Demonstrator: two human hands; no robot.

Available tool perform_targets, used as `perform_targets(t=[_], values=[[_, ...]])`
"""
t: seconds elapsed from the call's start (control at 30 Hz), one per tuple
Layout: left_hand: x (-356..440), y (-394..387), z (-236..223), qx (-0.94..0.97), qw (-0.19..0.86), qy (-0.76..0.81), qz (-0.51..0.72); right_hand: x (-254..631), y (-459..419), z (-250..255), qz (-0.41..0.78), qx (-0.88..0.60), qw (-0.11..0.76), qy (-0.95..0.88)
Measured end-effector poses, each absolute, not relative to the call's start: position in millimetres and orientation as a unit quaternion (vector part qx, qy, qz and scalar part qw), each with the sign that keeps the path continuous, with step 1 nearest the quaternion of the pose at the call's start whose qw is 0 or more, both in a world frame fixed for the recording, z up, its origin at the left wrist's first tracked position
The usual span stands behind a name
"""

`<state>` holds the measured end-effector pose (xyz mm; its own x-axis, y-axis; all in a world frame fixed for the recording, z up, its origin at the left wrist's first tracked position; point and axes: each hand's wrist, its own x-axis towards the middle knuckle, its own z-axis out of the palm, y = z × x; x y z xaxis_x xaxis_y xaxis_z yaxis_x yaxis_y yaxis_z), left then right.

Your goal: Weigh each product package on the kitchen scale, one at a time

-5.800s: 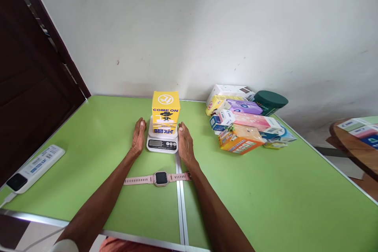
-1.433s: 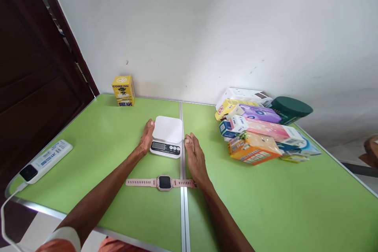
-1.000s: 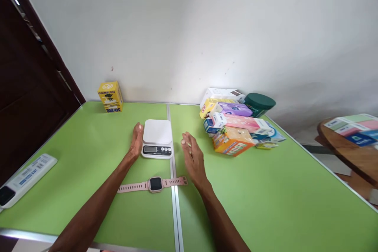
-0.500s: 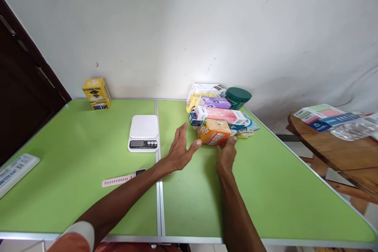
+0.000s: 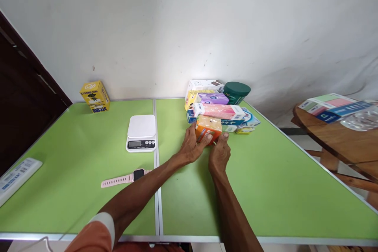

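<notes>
An orange tissue pack (image 5: 208,126) is between my hands, in front of a pile of boxes. My left hand (image 5: 191,149) is closed on its left side, the thumb across the front. At its lower right corner my right hand (image 5: 219,155) grips with curled fingers, which are partly hidden. Directly behind the pack lie a pink-and-white long box (image 5: 218,110) and a dark blue box (image 5: 191,116) beneath it. Further back are a purple pack (image 5: 213,98), a yellow box (image 5: 190,99), a white box (image 5: 203,84) and a dark green tub (image 5: 237,91).
A white kitchen scale (image 5: 141,132) and a pink-strapped smartwatch (image 5: 126,178) lie left of my hands on the green table (image 5: 73,157). A yellow box (image 5: 95,96) stands at the back left, a white power strip (image 5: 19,177) at the left edge. Right is a wooden stool (image 5: 339,145).
My left hand has moved right and closed on the orange tissue pack. The pack has turned and shifted slightly left, with my right hand still on it.
</notes>
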<state>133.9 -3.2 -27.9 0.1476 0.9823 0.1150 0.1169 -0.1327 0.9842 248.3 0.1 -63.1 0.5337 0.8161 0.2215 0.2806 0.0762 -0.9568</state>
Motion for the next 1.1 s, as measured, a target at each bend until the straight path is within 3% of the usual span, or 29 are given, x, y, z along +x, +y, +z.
perform_targets(t=[0.2, 0.53, 0.73, 1.1], values=[[124, -19, -13, 0.560, 0.473, 0.472, 0.489, 218, -16, -45, 0.223, -0.627, 0.605, -0.437], [34, -55, 42, 0.573, 0.338, 0.500, 0.554, 145, -24, -1, 0.219, -0.456, 0.625, -0.595], [-21, -61, 37, 0.531, 0.281, 0.549, 0.582, 90, -10, 7, 0.293, -0.392, 0.585, -0.647], [-61, -55, 17, 0.518, 0.283, 0.578, 0.563, 60, -10, -13, 0.343, -0.406, 0.546, -0.647]])
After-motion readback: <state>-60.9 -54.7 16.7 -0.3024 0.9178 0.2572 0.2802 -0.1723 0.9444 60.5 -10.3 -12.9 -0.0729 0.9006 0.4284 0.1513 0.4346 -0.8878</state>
